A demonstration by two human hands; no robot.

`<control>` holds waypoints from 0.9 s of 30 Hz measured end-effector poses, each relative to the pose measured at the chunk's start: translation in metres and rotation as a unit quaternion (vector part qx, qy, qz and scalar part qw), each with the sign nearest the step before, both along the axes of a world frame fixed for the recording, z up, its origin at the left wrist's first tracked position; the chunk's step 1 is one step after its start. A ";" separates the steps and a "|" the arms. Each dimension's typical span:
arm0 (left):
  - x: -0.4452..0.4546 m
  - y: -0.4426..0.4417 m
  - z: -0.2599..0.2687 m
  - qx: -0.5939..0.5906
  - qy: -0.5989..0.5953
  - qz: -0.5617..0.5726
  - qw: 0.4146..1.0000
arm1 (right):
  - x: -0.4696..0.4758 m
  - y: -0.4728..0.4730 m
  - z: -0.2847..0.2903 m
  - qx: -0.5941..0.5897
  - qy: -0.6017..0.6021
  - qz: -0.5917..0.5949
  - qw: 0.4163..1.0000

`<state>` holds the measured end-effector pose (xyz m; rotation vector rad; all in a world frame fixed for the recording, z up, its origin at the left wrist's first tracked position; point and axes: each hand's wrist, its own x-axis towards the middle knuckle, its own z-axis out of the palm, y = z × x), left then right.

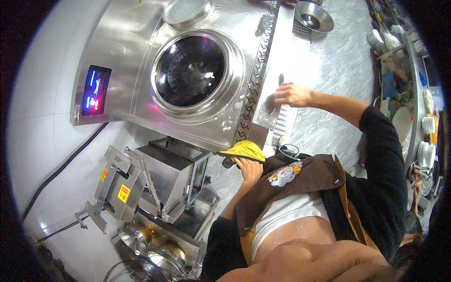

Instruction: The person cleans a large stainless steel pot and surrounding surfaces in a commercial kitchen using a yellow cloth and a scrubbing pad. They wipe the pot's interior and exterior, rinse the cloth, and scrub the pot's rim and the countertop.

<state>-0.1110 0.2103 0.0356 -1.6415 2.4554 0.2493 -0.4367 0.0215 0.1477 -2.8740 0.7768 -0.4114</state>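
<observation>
My left hand (252, 170) is closed on a yellow cloth item with a dark edge (246, 151), at the near corner of the steel wok range (197, 135). A dark, rounded thing shows just below the cloth; what it is cannot be told. My right hand (294, 95) is at the range's front ledge, its fingers curled downward. A short dark piece (281, 78) sticks out beside its fingers; whether the hand grips it is unclear. Left of my right hand, a round, glossy black wok well (190, 72) sits within a steel ring.
A lit control panel (96, 90) is on the range's back. A steel-lidded pot (186, 12) and a steel bowl (314, 17) stand farther off. A steel machine with warning labels (123, 193) is at the left, above steel pans (165, 259). Shelves with stacked plates (426, 155) line the right.
</observation>
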 end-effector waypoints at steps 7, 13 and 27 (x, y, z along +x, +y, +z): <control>-0.038 -0.038 0.014 -0.001 -0.063 -0.051 0.997 | -0.068 0.057 0.020 -0.041 -0.093 -0.293 0.951; -0.082 -0.095 -0.009 -0.021 -0.030 -0.092 0.995 | -0.119 0.167 -0.043 0.009 -0.085 -0.473 0.877; -0.287 -0.299 -0.003 -0.106 -0.055 -0.100 0.988 | -0.102 0.315 -0.106 0.138 -0.147 -0.665 0.719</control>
